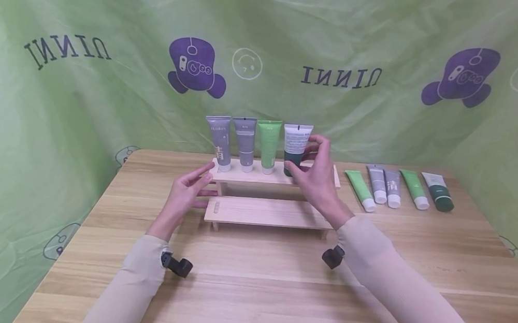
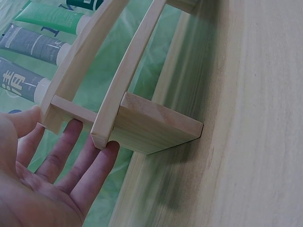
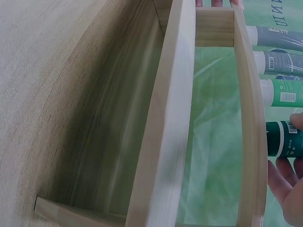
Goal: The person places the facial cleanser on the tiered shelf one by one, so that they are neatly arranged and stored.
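A two-tier wooden rack (image 1: pixel 263 213) stands on the table. My left hand (image 1: pixel 184 196) holds its left end; in the left wrist view the thumb is at the upper board's corner and other fingertips touch the leg and lower board. On the upper tier, my right hand (image 1: pixel 319 175) pinches a white and dark green squeeze tube (image 1: pixel 296 139) between thumb and fingers, cap down. Left of it stand a light green tube (image 1: pixel 268 144), a grey-blue tube (image 1: pixel 244 142) and another grey-blue tube (image 1: pixel 220 139), which leans slightly.
Right of the rack several tubes lie on the table: a light green tube (image 1: pixel 360 189), two grey-blue ones, another green tube (image 1: pixel 414 189) and a white and dark green tube (image 1: pixel 437 191). A green printed cloth (image 1: pixel 281 28) hangs behind the wooden table (image 1: pixel 246 295).
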`<act>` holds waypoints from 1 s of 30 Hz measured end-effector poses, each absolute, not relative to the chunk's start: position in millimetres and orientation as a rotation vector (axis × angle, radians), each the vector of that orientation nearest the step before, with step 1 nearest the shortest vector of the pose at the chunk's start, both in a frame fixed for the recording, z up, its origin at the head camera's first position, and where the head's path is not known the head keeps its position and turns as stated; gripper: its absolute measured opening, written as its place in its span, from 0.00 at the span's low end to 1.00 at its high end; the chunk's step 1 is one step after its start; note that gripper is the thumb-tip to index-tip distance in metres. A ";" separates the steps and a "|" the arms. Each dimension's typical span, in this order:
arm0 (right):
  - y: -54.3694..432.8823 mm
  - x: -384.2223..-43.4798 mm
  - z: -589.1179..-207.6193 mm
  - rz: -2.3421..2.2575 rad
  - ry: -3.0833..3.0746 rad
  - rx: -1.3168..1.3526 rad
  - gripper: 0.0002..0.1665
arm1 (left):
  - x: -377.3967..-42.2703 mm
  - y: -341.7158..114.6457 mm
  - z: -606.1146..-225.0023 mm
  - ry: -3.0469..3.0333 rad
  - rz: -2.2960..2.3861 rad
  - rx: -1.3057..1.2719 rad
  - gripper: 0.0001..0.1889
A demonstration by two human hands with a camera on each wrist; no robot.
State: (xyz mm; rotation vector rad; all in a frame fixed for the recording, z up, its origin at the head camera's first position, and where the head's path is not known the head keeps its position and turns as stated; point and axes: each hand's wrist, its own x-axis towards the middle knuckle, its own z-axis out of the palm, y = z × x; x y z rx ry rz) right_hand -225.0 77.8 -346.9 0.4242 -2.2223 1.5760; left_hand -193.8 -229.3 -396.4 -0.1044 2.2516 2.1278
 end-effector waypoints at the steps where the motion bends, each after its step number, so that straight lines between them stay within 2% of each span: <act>1: 78.2 -224.7 -346.6 1.581 -2.226 0.426 0.44 | -193.6 -229.3 -396.4 2.252 2.127 -0.101 0.27; 9: 87.9 -222.2 -344.5 1.633 -2.262 0.402 0.48 | -192.7 -228.8 -395.7 2.244 2.135 -0.113 0.27; 15: 104.4 -215.2 -337.3 1.754 -2.246 0.351 0.48 | -192.7 -228.8 -395.5 2.235 2.130 -0.104 0.27; 21: 128.3 -213.7 -328.6 1.822 -2.225 0.274 0.41 | -193.8 -229.2 -395.2 2.254 2.109 -0.091 0.27; 28: 163.3 -217.9 -323.8 1.929 -2.085 0.136 0.26 | -194.3 -229.0 -395.0 2.254 2.096 -0.097 0.27; 30: 174.7 -220.2 -323.8 1.948 -2.057 0.098 0.26 | -194.4 -228.6 -394.9 2.251 2.096 -0.100 0.27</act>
